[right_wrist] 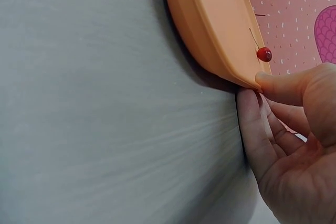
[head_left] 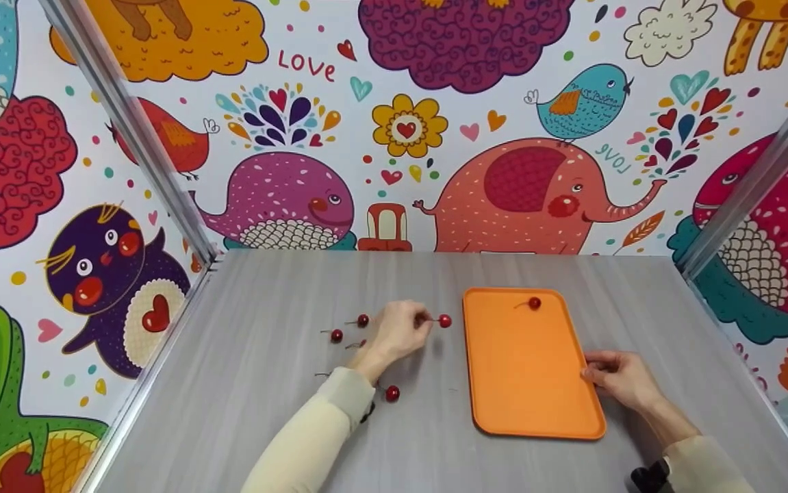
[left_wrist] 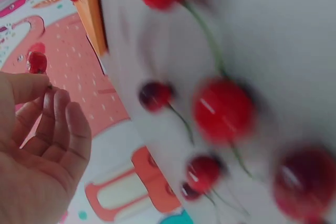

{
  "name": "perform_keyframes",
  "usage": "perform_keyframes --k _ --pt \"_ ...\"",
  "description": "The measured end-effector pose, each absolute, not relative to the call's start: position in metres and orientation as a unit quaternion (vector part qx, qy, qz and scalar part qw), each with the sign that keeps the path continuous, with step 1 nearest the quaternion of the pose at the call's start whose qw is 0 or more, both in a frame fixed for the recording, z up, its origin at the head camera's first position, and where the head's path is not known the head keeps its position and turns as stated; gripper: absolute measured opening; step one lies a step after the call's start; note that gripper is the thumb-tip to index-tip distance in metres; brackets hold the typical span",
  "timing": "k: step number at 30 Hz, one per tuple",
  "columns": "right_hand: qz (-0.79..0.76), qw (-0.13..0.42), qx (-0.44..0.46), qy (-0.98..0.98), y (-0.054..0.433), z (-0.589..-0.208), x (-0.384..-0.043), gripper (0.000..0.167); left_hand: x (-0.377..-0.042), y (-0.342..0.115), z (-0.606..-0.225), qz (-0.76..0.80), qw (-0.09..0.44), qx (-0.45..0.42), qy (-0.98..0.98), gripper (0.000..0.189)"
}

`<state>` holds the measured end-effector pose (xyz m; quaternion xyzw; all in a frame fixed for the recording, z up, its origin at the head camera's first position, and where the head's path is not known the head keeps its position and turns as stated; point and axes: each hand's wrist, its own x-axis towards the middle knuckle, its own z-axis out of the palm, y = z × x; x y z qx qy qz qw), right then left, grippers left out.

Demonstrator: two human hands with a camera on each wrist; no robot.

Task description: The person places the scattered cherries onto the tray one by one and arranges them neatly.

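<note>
Between thumb and fingertips my left hand (head_left: 400,332) pinches the stem of a red cherry (head_left: 445,320), held above the table just left of an orange tray (head_left: 527,370). The same cherry (left_wrist: 37,62) shows beyond the fingertips in the left wrist view. My right hand (head_left: 623,380) grips the tray's right rim, thumb on top and fingers below, as the right wrist view shows. One cherry (head_left: 535,302) with its stem lies on the tray near the far edge. Left of the tray, several more cherries (head_left: 392,394) lie around my left forearm, some partly hidden by it.
The grey table (head_left: 229,383) reaches back to a patterned wall (head_left: 394,171) with cartoon animals. Metal frame posts (head_left: 140,130) stand at the left and right corners. Loose cherries (head_left: 337,335) with stems lie on the table's left half.
</note>
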<state>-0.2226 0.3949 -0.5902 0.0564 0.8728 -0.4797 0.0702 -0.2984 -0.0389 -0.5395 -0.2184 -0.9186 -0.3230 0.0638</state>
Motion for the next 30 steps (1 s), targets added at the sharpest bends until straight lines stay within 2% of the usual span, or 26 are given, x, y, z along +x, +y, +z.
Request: perform_keyframes --k 10,22,30 --pt "-0.473 0.078 0.062 0.876 0.397 -0.589 -0.224 0.042 -0.311 0.002 -0.538 -0.306 0.068 -0.242 -0.918 0.013" --pt "-0.479 0.079 0.075 0.871 0.398 -0.587 -0.225 0.042 -0.318 0.033 -0.539 -0.343 0.031 -0.239 -0.908 0.012" --pt "-0.483 0.087 0.074 0.868 0.396 -0.59 -0.226 0.044 -0.322 0.056 -0.543 -0.324 0.037 -0.243 -0.914 0.013"
